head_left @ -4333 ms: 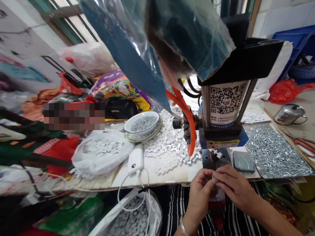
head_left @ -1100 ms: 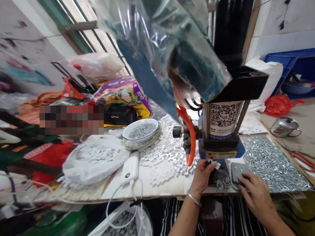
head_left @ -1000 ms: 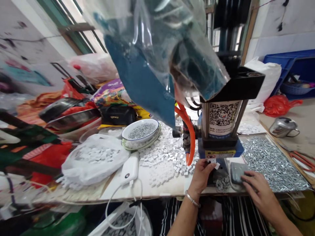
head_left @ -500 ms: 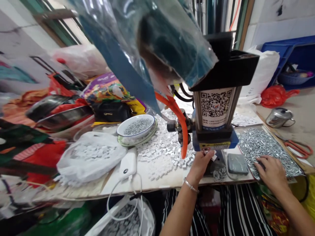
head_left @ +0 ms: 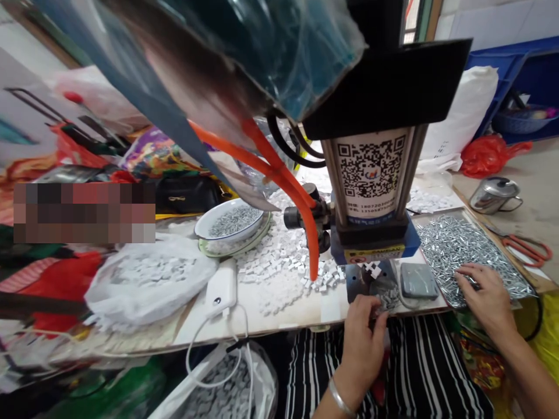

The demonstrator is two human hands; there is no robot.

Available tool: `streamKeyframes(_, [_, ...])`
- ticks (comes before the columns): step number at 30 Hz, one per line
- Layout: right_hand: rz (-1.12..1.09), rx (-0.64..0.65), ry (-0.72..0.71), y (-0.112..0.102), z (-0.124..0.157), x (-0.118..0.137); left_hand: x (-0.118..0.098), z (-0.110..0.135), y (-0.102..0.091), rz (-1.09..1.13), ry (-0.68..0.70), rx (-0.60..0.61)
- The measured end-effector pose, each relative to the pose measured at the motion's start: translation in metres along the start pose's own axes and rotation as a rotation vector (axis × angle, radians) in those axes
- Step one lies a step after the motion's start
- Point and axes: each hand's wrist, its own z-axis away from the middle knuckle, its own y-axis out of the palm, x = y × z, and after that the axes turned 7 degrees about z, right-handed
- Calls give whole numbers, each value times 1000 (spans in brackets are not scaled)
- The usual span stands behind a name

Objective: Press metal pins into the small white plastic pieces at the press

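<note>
My left hand [head_left: 364, 331], a bangle at its wrist, is at the table's front edge below the press [head_left: 371, 180]. Its fingers are curled together beside small grey parts [head_left: 388, 297]; whatever they hold is hidden. A small white piece [head_left: 373, 269] is on the dark press base [head_left: 353, 282], under the press head. My right hand [head_left: 487, 297] rests at the near edge of the tray of metal pins [head_left: 471, 250], fingers bent and apart, with the tips among the pins. A flat grey box [head_left: 418, 280] sits between the press base and the tray.
Many small white pieces [head_left: 283, 262] cover the table left of the press. A bowl of pins [head_left: 231, 221], a white power bank [head_left: 221, 285] with a cable and a plastic bag [head_left: 148, 273] stand farther left. Orange hoses [head_left: 308, 233] hang by the press. Scissors [head_left: 526, 247] and a metal pot [head_left: 495, 194] are at right.
My left hand has come down from under the press head toward the table's front edge; a white piece shows at the press base. My right hand stays at the pin tray. The view has shifted slightly.
</note>
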Motion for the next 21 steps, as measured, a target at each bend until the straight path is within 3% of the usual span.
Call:
streamKeyframes(3, [-61, 19, 66, -11, -3, 14, 1, 1, 5, -30, 33, 10])
streamKeyframes(6, [-161, 94, 189, -19, -2, 29, 0, -3, 6, 45, -22, 15])
streamKeyframes(11, [-441, 329, 333, -22, 8, 70, -2, -4, 4, 133, -165, -12])
streamKeyframes(17, [-680, 505, 195, -20, 18, 137, -10, -3, 5, 146, -153, 1])
streamKeyframes(21, [-727, 548, 119, -20, 17, 164, -15, -3, 4, 156, -112, 9])
